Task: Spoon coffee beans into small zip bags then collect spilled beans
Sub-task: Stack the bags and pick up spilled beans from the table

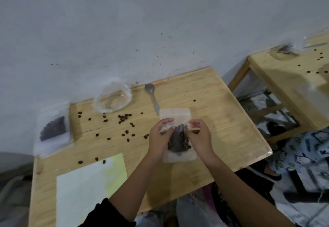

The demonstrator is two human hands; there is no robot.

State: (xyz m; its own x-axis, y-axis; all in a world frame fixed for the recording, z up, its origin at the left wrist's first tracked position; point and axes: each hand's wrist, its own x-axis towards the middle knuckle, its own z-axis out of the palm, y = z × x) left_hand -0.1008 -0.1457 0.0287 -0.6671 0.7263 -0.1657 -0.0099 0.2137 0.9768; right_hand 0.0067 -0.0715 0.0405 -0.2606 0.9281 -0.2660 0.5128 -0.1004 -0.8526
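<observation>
Left hand [161, 136] and right hand [200, 136] are pinching the zip bag [179, 157] by its sides, grip closed.
Likely sealing: keeping beans [178, 141] nearside of the grip, pressing evenly beyond it.

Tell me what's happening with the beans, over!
Left hand and right hand both pinching the zip bag, beans inside. Spoon lying on table. Spilled beans loose left of the bag.
</observation>
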